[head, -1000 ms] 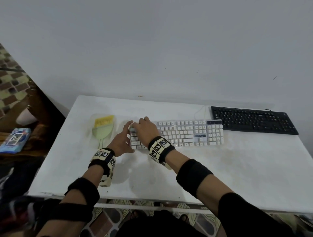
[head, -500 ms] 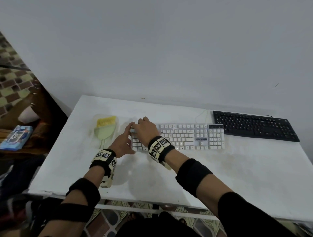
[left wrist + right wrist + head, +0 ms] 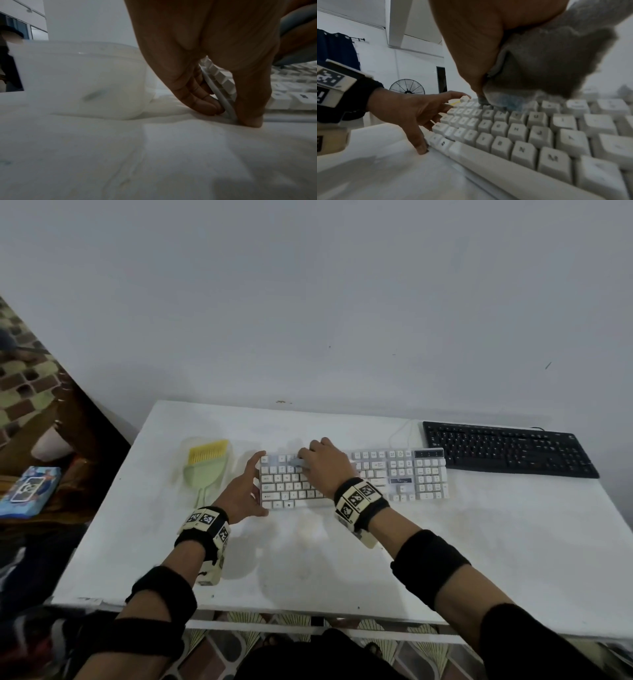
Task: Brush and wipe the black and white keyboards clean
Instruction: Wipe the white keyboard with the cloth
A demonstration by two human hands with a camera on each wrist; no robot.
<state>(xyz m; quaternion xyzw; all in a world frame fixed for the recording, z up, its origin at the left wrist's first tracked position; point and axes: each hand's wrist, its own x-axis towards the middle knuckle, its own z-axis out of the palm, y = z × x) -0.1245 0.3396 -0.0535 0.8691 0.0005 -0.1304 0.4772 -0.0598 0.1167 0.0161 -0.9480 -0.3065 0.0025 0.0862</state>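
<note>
The white keyboard lies mid-table, the black keyboard behind it to the right. My right hand grips a grey cloth and presses it on the upper key rows near the keyboard's left end. My left hand holds that left end, thumb at the near corner and index finger at the far corner. In the left wrist view its fingers curl against the keyboard edge. A yellow-bristled green brush lies in a clear container left of the keyboard.
The clear container stands just left of my left hand. A white cable runs behind the white keyboard. The white table ends at a wall behind and drops off on the left, where a blue packet lies below.
My right hand has slid the cloth a little to the right along the upper keys. My left hand keeps hold of the keyboard's left end.
</note>
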